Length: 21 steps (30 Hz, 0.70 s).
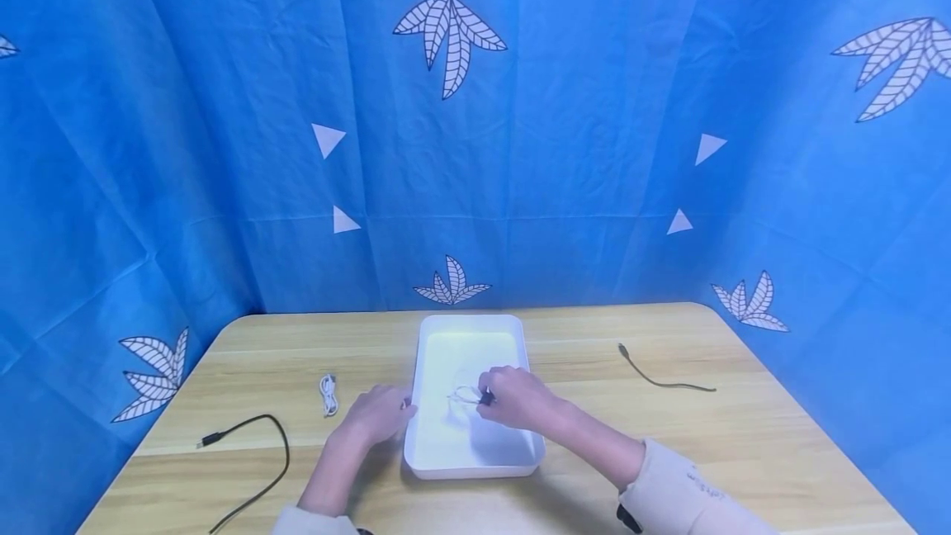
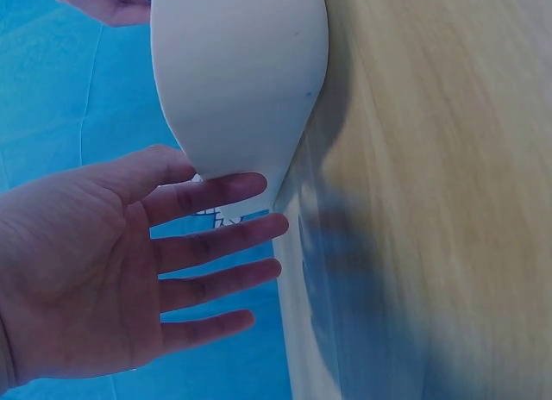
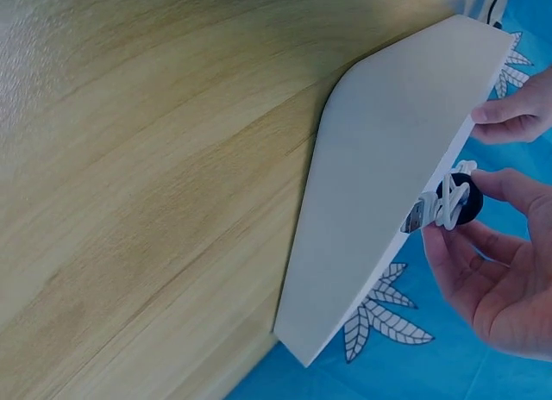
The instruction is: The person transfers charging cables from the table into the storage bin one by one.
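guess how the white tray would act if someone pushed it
The white tray would probably slide rather than tip, being low and broad. It looks thin-walled, so likely light. The left hand touching it might steady it.

**No Readable Text for You Here**

You can read no word, brand, label or number in any of the three views. The only thing resembling lettering is a short slanting row of small dark marks (image 1: 704, 483) on your right sleeve, a pale, off-white cloth sleeve (image 1: 679, 498), in the head view; you find them too small and blurred to make out.
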Tool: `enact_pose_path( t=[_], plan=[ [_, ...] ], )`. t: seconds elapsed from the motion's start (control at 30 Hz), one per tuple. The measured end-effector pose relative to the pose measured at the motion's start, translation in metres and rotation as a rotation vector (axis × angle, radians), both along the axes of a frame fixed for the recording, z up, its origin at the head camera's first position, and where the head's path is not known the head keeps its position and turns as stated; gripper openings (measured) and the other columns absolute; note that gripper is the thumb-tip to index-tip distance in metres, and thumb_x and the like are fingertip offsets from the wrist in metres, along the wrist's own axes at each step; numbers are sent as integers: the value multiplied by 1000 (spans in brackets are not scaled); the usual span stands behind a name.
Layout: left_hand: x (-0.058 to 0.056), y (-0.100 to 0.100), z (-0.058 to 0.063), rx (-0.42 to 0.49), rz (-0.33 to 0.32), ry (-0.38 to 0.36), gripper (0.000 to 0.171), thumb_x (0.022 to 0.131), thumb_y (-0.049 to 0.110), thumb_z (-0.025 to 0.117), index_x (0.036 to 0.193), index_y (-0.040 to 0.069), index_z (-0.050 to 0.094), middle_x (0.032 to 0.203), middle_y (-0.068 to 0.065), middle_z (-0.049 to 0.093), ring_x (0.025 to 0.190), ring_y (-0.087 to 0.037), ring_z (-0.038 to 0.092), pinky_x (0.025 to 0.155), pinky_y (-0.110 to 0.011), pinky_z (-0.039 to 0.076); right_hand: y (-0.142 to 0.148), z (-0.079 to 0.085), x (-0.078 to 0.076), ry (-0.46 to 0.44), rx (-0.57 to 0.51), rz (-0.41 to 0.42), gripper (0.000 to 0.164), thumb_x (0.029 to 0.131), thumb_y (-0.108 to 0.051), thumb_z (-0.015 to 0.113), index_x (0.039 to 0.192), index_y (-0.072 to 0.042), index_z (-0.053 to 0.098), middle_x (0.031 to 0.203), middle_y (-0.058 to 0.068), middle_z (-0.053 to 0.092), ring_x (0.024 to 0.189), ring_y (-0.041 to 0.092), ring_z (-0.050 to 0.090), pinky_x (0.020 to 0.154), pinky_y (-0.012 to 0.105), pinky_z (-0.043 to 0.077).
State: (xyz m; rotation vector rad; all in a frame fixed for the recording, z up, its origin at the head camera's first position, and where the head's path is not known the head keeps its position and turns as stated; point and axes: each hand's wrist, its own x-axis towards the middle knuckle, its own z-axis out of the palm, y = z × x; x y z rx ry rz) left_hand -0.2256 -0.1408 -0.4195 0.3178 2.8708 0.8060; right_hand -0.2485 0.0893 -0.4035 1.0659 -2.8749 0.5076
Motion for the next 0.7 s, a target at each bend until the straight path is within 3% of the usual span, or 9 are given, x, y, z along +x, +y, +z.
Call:
enact_pose_path(
  t=[0.23, 0.47, 0.7],
  plan=[
    [0, 0, 0, -2, 8, -5, 19, 91, 16, 53, 102, 5, 63, 69, 0, 48, 64, -16, 46, 58, -32, 41, 0, -3, -1, 7, 16, 15, 6, 78, -12, 70, 78, -9, 64, 69, -6, 54, 56, 5, 44, 53, 17, 39],
    [0, 0, -1, -3, 5, 3, 12, 91, 16, 54, 90, 8, 62, 66, -1, 47, 61, -16, 44, 56, -31, 39, 0, -5, 0, 26, 30, 30, 7, 77, -11, 69, 76, -10, 63, 67, -7, 51, 56, 5, 42, 52, 17, 38],
    [0, 1, -1, 11, 16, 1, 12, 91, 16, 53, 91, 7, 62, 66, -1, 47, 61, -16, 44, 55, -30, 39, 1, -10, 0, 51, 30, 49, 9, 76, -11, 69, 73, -10, 61, 65, -8, 48, 55, 5, 40, 50, 16, 36]
  ],
)
